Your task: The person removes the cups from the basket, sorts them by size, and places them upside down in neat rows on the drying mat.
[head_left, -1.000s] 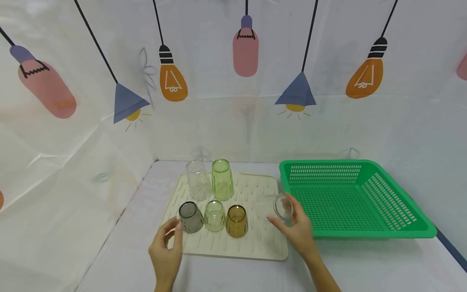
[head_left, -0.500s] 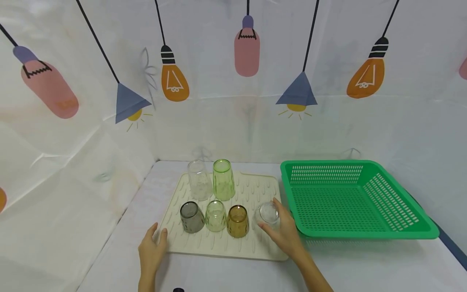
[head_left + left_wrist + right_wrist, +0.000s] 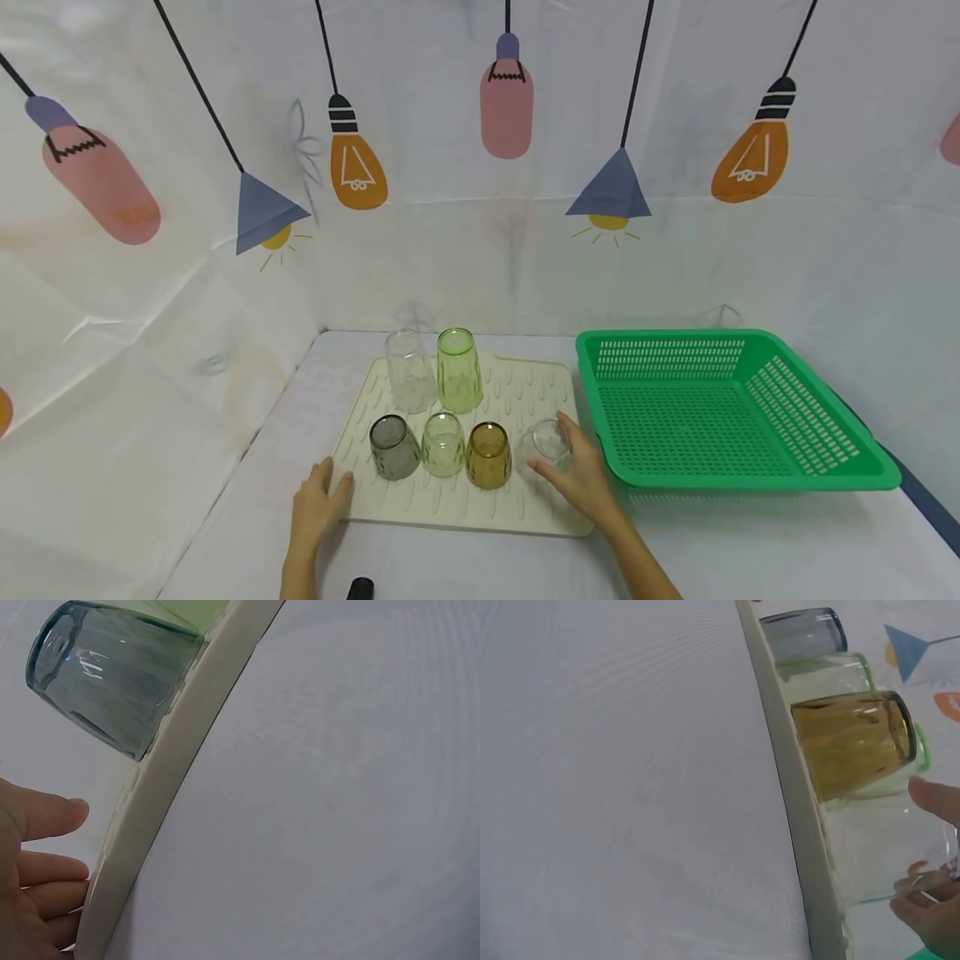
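Between the thumb and fingers of my right hand (image 3: 582, 475) is a short clear glass (image 3: 550, 440). It stands mouth-down on the cream drying mat (image 3: 540, 508), beside an amber glass (image 3: 488, 455). The right wrist view has the fingers around the upper part of this clear glass (image 3: 877, 847). My left hand (image 3: 315, 504) is at the mat's front left edge, its fingers against the edge. A grey glass (image 3: 394, 447) and a pale green glass (image 3: 443, 445) complete the front row. Behind them stand a tall clear glass (image 3: 410, 372) and a tall green glass (image 3: 459, 370).
A green plastic basket (image 3: 742, 482) sits to the right of the mat, close to my right hand. A small black object (image 3: 362, 589) shows at the bottom edge of the head view. A patterned white sheet (image 3: 450, 267) hangs behind the table.
My right hand has brought the clear glass left and down onto the mat, from lying sideways to mouth-down. My left hand has moved from beside the grey glass to the mat's left edge.
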